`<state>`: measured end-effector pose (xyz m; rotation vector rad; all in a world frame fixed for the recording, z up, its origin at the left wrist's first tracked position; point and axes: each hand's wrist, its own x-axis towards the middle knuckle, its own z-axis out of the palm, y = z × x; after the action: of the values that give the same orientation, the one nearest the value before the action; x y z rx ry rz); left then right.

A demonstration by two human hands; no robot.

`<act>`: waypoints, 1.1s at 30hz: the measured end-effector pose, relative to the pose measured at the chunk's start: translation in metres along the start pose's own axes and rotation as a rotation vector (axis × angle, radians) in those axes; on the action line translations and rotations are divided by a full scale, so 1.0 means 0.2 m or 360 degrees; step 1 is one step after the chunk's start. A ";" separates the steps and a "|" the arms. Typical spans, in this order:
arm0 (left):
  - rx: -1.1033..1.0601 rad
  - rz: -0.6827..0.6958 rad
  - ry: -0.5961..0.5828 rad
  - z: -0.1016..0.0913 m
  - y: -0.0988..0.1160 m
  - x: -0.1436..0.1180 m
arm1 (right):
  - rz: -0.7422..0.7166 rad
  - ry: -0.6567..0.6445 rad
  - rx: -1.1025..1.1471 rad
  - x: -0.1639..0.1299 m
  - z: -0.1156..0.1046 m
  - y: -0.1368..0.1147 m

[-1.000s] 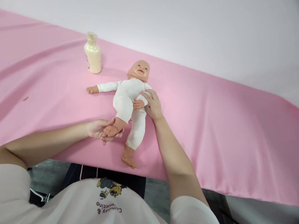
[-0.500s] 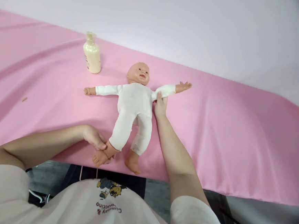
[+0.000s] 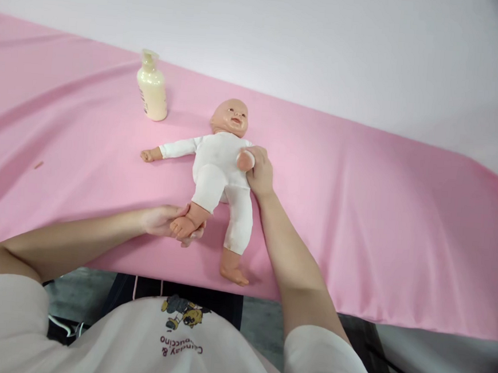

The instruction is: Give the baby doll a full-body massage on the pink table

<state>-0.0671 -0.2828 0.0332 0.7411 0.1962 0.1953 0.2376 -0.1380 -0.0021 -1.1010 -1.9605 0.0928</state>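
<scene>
Our left hand (image 3: 164, 221) is closed around the doll's foot (image 3: 184, 225), with the knee bent up toward the doll's belly. Our right hand (image 3: 259, 173) grips the doll's small hand (image 3: 245, 160) and folds that arm over the chest. The doll (image 3: 221, 167) lies on its back on the pink worktop (image 3: 359, 206), and a lotion bottle (image 3: 152, 87) stands beyond its other arm. We think both limbs should bend slowly and gently, without twisting the body.

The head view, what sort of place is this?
Probably a baby-care practice station, not a home nursery: a baby doll lies on a table draped in plain pink cloth, a pump bottle stands nearby, and a bare white wall rises behind.
</scene>
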 end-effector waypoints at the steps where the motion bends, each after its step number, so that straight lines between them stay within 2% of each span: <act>1: -0.0005 0.0028 0.0021 0.00 0.00 0.00 | -0.0056 -0.0050 -0.0066 0.00 -0.01 -0.02; 6: -0.0039 0.0137 0.0143 -0.01 0.00 0.02 | -0.0094 -0.0137 -0.0292 0.01 -0.02 -0.08; 9: -0.0030 0.0142 0.0142 -0.01 0.00 0.02 | -0.0104 -0.0068 -0.0165 0.01 0.00 -0.07; 12: 0.0061 0.0087 0.0097 -0.01 0.01 0.01 | -0.0061 0.0085 0.0085 0.01 0.02 -0.04; 16: 0.0348 -0.0167 -0.0169 0.00 0.01 -0.04 | 0.0261 0.0342 0.0436 0.00 0.07 0.03; 20: 0.0616 -0.0518 -0.0403 0.00 0.02 -0.07 | 0.0663 0.0465 0.0711 -0.02 0.11 0.13; 25: 0.0805 -0.0658 -0.0426 -0.02 0.05 -0.07 | 0.0630 0.0539 0.0767 -0.02 0.13 0.21; 29: 0.0806 -0.0591 -0.0330 -0.02 0.05 -0.07 | 0.0528 0.0563 0.0672 -0.02 0.11 0.17; 33: 0.0573 -0.0364 -0.0172 -0.02 0.01 -0.06 | 0.0487 0.0509 0.0578 -0.02 0.08 0.10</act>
<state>-0.0788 -0.2819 0.0335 1.0762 0.2143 -0.1016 0.2407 -0.1228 -0.0241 -1.0866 -1.4144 0.3968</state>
